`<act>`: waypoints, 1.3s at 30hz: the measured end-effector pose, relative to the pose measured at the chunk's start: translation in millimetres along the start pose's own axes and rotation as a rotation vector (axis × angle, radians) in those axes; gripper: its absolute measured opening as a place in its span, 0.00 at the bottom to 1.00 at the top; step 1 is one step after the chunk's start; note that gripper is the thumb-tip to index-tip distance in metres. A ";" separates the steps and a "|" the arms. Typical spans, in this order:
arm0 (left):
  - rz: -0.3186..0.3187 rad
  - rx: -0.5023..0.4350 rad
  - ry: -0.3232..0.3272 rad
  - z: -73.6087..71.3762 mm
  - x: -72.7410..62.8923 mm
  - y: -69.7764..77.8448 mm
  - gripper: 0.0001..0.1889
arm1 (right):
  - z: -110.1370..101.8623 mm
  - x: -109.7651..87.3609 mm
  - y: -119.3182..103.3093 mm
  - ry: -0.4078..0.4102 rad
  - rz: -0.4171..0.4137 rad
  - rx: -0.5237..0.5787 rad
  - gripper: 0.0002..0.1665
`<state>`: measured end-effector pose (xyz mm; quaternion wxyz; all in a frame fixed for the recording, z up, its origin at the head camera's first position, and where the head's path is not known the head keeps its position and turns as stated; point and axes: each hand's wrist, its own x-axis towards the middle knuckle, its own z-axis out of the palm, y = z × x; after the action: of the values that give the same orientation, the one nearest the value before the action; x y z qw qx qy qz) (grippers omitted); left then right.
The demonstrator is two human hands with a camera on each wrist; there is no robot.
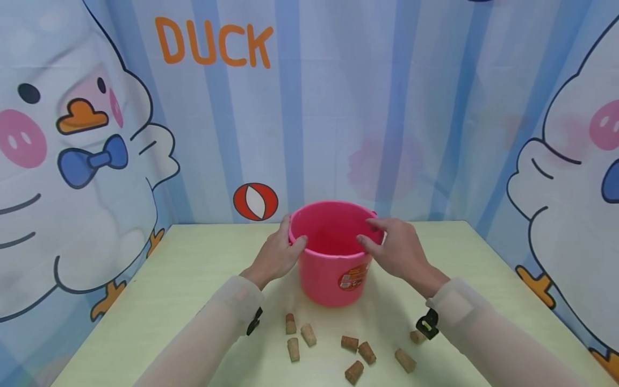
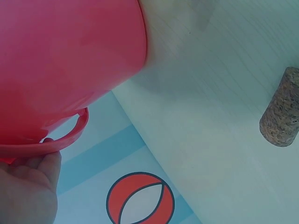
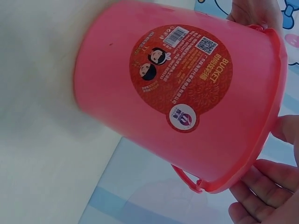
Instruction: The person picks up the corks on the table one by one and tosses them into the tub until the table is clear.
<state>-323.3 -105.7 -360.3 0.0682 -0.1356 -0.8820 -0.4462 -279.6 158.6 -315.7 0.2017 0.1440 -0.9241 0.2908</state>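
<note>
A pink bucket (image 1: 319, 279) stands upright near the back of the table, its open top tilted toward the head view. My left hand (image 1: 279, 251) grips the rim on the left side, thumb over the edge; the left wrist view catches its fingers beside the bucket's handle (image 2: 70, 135). On the opposite side my right hand (image 1: 398, 248) holds the rim between thumb and fingers. A round red label (image 3: 187, 70) marked BUCKET faces the right wrist camera. Several corks lie in front of the bucket, among them a dark cork (image 1: 354, 372) and a pale cork (image 1: 308, 334).
The pale yellow table (image 1: 203, 258) ends at a blue striped curtain (image 1: 319, 107) printed with ducks and a red ball. Another cork (image 1: 418, 337) lies partly hidden by the right wrist's black strap (image 1: 427, 324).
</note>
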 end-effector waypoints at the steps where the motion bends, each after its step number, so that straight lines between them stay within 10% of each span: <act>1: 0.001 0.000 0.000 -0.1 0.0 -0.1 0.43 | -0.4 -0.9 0.6 0.014 -0.008 -0.001 0.31; 39: -0.005 -0.020 0.002 -0.3 -1.1 -0.7 0.44 | -12.9 -38.8 27.3 0.149 -0.091 -0.030 0.27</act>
<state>-322.4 -106.5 -361.0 0.0668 -0.1334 -0.8777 -0.4555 -252.4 193.6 -336.7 0.2849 0.1607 -0.9033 0.2775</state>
